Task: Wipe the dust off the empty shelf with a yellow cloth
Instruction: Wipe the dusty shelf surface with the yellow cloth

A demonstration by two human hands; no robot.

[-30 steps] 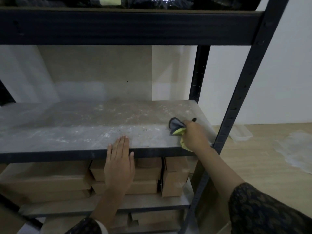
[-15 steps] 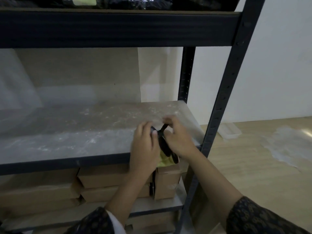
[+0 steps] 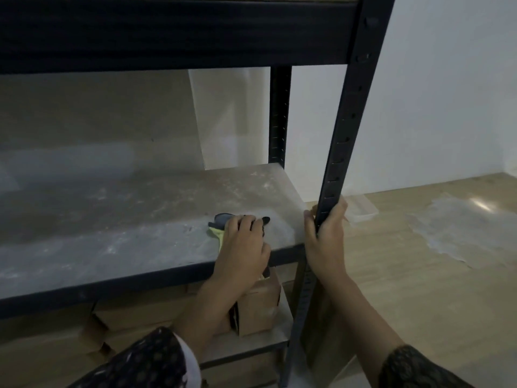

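The empty shelf (image 3: 117, 219) is a grey board streaked with pale dust, framed in dark metal. The yellow cloth (image 3: 216, 232), with a dark grey edge, lies on the board near its front right corner. My left hand (image 3: 243, 247) presses down on the cloth, fingers curled over it, so most of the cloth is hidden. My right hand (image 3: 324, 236) is wrapped around the front right post (image 3: 344, 127) of the rack, just above the shelf's level.
Cardboard boxes (image 3: 257, 306) fill the lower shelves beneath the board. A dark beam (image 3: 167, 35) of the upper shelf runs overhead. On the wooden floor to the right lie a clear plastic tray (image 3: 361, 211) and a plastic sheet (image 3: 458, 222). A white wall stands behind.
The cloth went from my right hand, through both hands at the shelf edge, to my left hand, which now presses it on the board. My right hand moved onto the post.
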